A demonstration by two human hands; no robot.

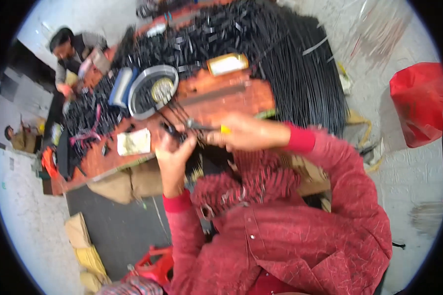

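The right hand (248, 132) is wrapped round a metal-headed tool (202, 126), its long axis pointing left toward the black piece (170, 130). The left hand (174, 158), nearer that piece, pinches it between thumb and fingers; blur hides whether the 2 objects touch.

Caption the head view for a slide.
Left hand holds a dark part, right hand a tool, beside a table strewn with black pieces.

Grey tool (199, 126), yellow at its grip; red jacket (300, 241), pale-veined.
Reddish-brown tabletop (258, 93), twelve o'clock; black strands (302, 83), two o'clock; red bag (418, 108), towards three.
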